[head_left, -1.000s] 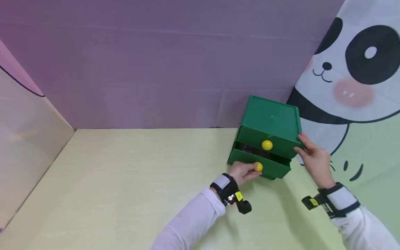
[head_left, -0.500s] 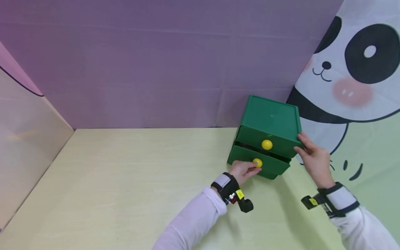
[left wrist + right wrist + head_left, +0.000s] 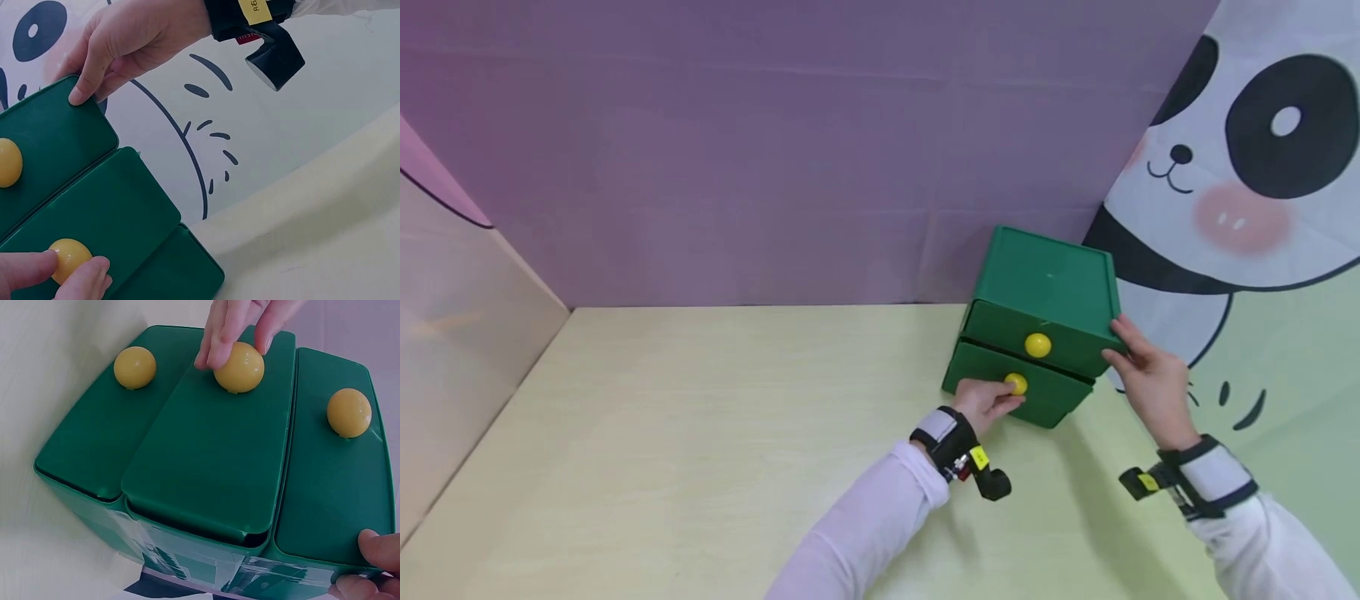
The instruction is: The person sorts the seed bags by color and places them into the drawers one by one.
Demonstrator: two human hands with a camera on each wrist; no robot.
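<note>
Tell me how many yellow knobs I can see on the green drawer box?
3. By the right wrist view: one on the left drawer, one on the middle drawer, pinched by the left hand, one on the right drawer.

Both arms in white long sleeves. Left wrist strap [image 3: 951,442]: black band, white panel, yellow tag, small black camera. Right wrist strap [image 3: 1206,482]: same black-and-white band, yellow tag, black camera.
</note>
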